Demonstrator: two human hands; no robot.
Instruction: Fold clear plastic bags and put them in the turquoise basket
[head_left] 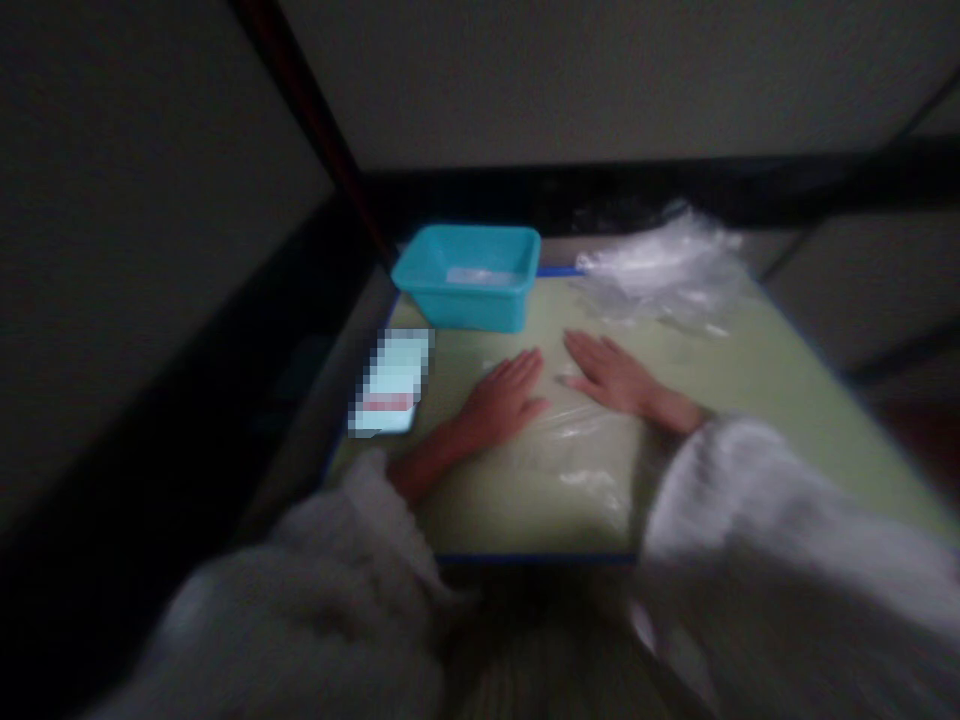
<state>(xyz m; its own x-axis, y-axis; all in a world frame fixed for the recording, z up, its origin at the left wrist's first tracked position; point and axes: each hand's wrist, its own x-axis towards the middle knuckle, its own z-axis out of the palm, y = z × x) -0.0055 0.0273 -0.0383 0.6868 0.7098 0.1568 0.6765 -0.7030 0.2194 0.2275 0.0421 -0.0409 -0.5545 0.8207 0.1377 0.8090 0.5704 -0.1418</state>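
Note:
A clear plastic bag or sheet lies flat on the pale yellow-green table, shiny and creased. My left hand rests palm down at its upper left part, fingers stretched out and thumb apart. Facing it from the right, my right hand also lies flat on the plastic, its fingers extended. A small gap separates the two hands. Neither one grips anything. The picture is dim and blurred, so the sheet's edges are hard to make out.
A turquoise basin with something pale inside stands at the table's back left. Crumpled clear plastic bags are heaped at the back right. Left of my left hand lies a phone-like object with a bright, pixelated face. A wall rises behind.

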